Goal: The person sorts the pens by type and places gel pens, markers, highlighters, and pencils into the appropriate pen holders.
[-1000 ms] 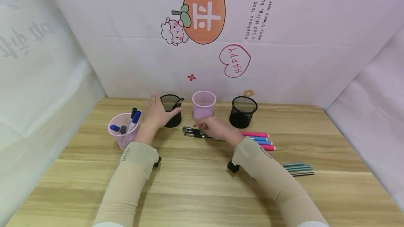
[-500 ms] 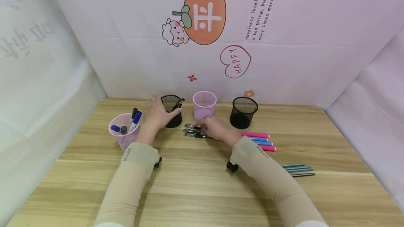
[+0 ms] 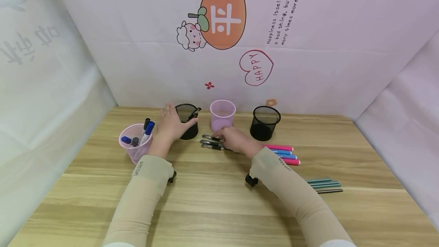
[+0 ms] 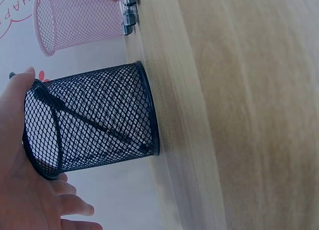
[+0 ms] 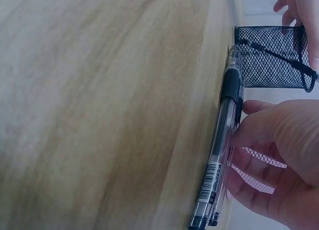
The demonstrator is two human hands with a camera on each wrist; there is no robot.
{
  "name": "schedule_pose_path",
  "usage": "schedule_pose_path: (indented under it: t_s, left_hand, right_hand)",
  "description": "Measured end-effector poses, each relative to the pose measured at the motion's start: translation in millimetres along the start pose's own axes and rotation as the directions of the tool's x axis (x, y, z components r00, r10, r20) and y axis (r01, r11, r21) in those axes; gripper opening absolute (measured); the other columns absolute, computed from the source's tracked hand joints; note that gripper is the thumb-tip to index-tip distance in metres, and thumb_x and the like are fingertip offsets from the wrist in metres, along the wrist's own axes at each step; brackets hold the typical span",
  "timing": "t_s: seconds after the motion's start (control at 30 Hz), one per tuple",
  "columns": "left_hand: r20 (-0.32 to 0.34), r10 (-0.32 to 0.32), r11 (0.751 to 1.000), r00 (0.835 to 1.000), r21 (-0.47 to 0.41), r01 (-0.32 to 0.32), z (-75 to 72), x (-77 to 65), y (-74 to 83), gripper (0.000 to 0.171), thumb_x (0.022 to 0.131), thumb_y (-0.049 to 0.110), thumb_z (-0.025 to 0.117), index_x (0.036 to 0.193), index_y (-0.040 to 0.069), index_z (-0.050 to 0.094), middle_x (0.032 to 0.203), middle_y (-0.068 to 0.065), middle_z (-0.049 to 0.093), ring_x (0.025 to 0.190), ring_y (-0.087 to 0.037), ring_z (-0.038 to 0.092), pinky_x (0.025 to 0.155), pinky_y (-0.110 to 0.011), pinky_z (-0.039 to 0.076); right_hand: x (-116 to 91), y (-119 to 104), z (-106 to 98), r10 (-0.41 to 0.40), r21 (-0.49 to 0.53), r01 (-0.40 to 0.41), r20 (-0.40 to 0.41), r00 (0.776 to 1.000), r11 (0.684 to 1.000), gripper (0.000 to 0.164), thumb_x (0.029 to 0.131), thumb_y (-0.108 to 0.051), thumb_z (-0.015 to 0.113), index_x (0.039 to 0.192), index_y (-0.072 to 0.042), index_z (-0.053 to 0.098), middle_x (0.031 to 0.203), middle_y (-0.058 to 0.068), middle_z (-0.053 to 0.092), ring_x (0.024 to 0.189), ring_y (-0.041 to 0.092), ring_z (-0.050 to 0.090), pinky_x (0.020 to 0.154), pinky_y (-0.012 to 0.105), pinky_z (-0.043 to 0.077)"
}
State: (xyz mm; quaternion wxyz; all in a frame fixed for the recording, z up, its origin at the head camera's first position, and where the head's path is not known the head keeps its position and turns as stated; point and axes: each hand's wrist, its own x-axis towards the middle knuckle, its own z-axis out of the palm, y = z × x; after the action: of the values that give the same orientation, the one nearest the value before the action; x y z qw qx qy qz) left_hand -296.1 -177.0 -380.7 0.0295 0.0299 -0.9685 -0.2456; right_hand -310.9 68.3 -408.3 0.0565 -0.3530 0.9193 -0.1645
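Note:
My left hand (image 3: 170,124) holds the rim of a black mesh pen cup (image 3: 189,132), thumb on one side and fingers on the other. A black gel pen (image 4: 94,124) leans inside that cup, its top poking out beside the thumb. My right hand (image 3: 236,139) pinches a clear-barrelled gel pen (image 3: 208,137) between thumb and fingertips, low over the table in front of the pink mesh cup (image 3: 222,119). Just in front of it lie more gel pens (image 3: 212,146) side by side; in the right wrist view the nearest gel pen (image 5: 222,130) partly hides the pinched one.
At the left, another pink mesh cup (image 3: 134,151) holds several markers. A second black mesh cup (image 3: 263,129) stands at the back right. Pink and blue markers (image 3: 288,155) lie beyond my right wrist, and thin teal sticks (image 3: 324,183) beside my right forearm. A printed cloth (image 3: 154,75) rises behind the table.
My right hand has taken up the rearmost gel pen, whose tip has turned slightly away from the others. The left hand has kept its place on the black cup.

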Motion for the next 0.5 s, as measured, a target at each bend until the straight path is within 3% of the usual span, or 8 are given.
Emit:
schedule_pose_path:
  t_s: [0.23,0.5]
  left_hand:
    - [0.003,-0.002,1.000,1.000,-0.009,0.002,-0.7,-1.0,0.1,0.122,0.090,0.075,0.056,0.160,-0.009,0.002,0.167,-0.029,0.001,0.151,-0.052,0.005,0.117,-0.068,0.020]
    - [0.004,-0.004,1.000,1.000,0.000,0.004,-0.3,-0.6,-0.7,0.122,0.090,0.076,0.055,0.160,-0.009,0.002,0.167,-0.029,0.000,0.151,-0.052,0.004,0.116,-0.067,0.021]
  right_hand:
    - [-3.1,-0.7,-1.2,0.022,0.027,-0.022,0.016,1.000,0.999,0.043,0.089,0.013,0.065,0.127,-0.005,0.072,0.114,0.014,0.070,0.105,0.027,0.067,0.095,0.041,0.054]
    - [-8.1,-1.5,-5.0,0.026,0.039,-0.026,-0.001,1.000,0.999,0.045,0.089,0.014,0.065,0.129,-0.006,0.071,0.111,0.011,0.070,0.102,0.025,0.065,0.095,0.041,0.054]
